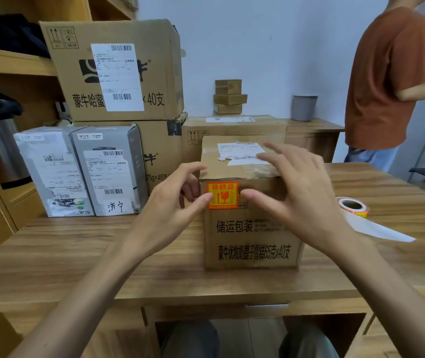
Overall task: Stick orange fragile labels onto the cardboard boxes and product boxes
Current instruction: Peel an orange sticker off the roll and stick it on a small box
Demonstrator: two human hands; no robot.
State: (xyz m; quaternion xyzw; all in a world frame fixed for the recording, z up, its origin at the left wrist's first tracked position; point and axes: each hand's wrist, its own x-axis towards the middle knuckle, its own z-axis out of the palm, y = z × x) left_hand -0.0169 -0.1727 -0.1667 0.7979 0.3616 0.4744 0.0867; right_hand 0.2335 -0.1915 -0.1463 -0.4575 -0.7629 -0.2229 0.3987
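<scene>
A brown cardboard box (252, 236) stands on the wooden table in front of me. An orange fragile label (223, 194) is stuck on the upper left of its front face. My left hand (177, 200) touches the label's left edge with thumb and fingertips. My right hand (294, 192) hovers at the box's upper right, fingers spread, its thumb tip just right of the label. The roll of orange labels (353, 206) lies on the table to the right, with a white backing strip (376, 228) trailing out.
Two grey product boxes (82, 171) stand at the left, large cardboard boxes (118, 71) stacked behind them. Small brown boxes (229, 96) and a grey cup (304, 108) sit at the back. A person in a rust shirt (384, 81) stands at the right. Shelves line the left.
</scene>
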